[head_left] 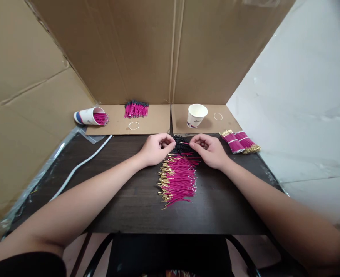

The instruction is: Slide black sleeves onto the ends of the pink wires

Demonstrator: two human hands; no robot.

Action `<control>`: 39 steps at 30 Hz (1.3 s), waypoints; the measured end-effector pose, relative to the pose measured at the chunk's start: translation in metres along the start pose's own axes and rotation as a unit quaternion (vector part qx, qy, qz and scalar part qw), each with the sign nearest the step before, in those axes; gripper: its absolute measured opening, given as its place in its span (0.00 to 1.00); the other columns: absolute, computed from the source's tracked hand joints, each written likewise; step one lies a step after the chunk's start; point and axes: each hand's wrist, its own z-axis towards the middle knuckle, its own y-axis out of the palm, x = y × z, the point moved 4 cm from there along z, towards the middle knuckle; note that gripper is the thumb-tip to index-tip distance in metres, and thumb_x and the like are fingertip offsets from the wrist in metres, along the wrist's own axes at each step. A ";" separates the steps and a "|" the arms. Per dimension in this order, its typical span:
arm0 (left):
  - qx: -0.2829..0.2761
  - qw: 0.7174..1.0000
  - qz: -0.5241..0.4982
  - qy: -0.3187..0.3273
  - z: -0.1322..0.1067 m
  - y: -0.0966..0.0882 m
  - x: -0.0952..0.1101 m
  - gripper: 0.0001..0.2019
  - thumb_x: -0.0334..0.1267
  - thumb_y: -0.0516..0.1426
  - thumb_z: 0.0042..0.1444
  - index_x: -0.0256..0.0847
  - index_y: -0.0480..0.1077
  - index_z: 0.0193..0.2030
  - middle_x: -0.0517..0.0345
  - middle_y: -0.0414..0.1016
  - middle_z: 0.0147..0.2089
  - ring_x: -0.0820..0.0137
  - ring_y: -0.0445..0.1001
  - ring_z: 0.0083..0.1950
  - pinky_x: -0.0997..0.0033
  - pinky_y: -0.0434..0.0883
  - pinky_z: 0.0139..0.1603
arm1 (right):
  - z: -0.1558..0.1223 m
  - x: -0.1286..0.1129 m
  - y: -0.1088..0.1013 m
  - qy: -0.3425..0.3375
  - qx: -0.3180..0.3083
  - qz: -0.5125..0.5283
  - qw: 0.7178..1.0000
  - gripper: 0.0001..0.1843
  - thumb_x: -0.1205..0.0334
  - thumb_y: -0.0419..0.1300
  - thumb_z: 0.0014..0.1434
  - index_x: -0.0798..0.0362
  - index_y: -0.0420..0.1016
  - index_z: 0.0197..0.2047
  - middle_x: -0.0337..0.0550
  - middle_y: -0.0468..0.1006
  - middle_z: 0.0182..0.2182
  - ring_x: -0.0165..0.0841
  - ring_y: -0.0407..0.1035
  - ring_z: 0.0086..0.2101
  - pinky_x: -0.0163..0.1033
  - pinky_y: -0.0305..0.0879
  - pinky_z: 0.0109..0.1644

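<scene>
Over the dark tabletop, my right hand [208, 149] pinches a thin magenta wire [185, 143] whose bare end points left. Across from it, my left hand [159, 148] is closed with thumb and forefinger together; whatever is between them is too small to make out. Behind and between my fingertips lies a heap of small black pieces [180, 139]. Just nearer to me is a broad pile of magenta wires [180, 177], their gold tips to the left and silvery tips to the right.
Magenta wires with dark ends [136, 109] lie on cardboard at the back, beside a rubber band [134, 125]. A tipped paper cup [87, 116] holds wires at left. An upright paper cup [196, 116] stands behind my right hand. Banded wire bundles [239, 142] lie at right.
</scene>
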 end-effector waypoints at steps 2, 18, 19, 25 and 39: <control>-0.003 1.000 -0.005 -0.004 0.000 0.000 0.000 0.06 0.39 0.65 0.66 0.37 0.80 0.41 0.52 0.85 0.37 0.72 0.72 0.32 0.69 0.72 0.36 | -0.001 0.000 0.000 -0.001 -0.002 -0.008 1.000 0.18 0.44 0.69 0.69 0.51 0.82 0.41 0.41 0.75 0.29 0.34 0.65 0.30 0.41 0.63 0.35; -0.015 1.000 -0.004 -0.002 -0.001 0.001 0.002 0.05 0.36 0.66 0.65 0.36 0.82 0.40 0.52 0.85 0.36 0.73 0.73 0.31 0.72 0.72 0.35 | -0.001 -0.004 -0.001 -0.007 -0.014 -0.033 0.999 0.17 0.45 0.66 0.70 0.52 0.81 0.40 0.41 0.76 0.30 0.33 0.64 0.29 0.40 0.62 0.35; -0.015 1.000 -0.004 -0.002 -0.001 0.001 0.002 0.05 0.36 0.66 0.65 0.36 0.82 0.40 0.52 0.85 0.36 0.74 0.73 0.31 0.72 0.72 0.34 | -0.001 -0.004 -0.001 -0.008 -0.013 -0.037 0.999 0.17 0.46 0.66 0.70 0.52 0.81 0.40 0.41 0.76 0.30 0.33 0.64 0.29 0.40 0.62 0.35; -0.014 1.000 -0.011 0.000 -0.001 0.000 0.003 0.05 0.35 0.66 0.65 0.36 0.82 0.40 0.52 0.85 0.35 0.74 0.72 0.30 0.73 0.72 0.34 | -0.002 -0.005 0.001 -0.007 -0.012 -0.046 0.999 0.18 0.45 0.65 0.71 0.52 0.81 0.40 0.41 0.76 0.29 0.33 0.64 0.29 0.40 0.62 0.34; -0.016 1.000 -0.016 0.001 -0.001 0.001 0.003 0.06 0.37 0.66 0.65 0.36 0.83 0.40 0.51 0.86 0.36 0.73 0.75 0.32 0.71 0.75 0.36 | -0.004 -0.007 0.003 -0.037 -0.009 -0.087 0.996 0.17 0.47 0.63 0.74 0.52 0.82 0.40 0.42 0.78 0.30 0.33 0.65 0.28 0.40 0.62 0.34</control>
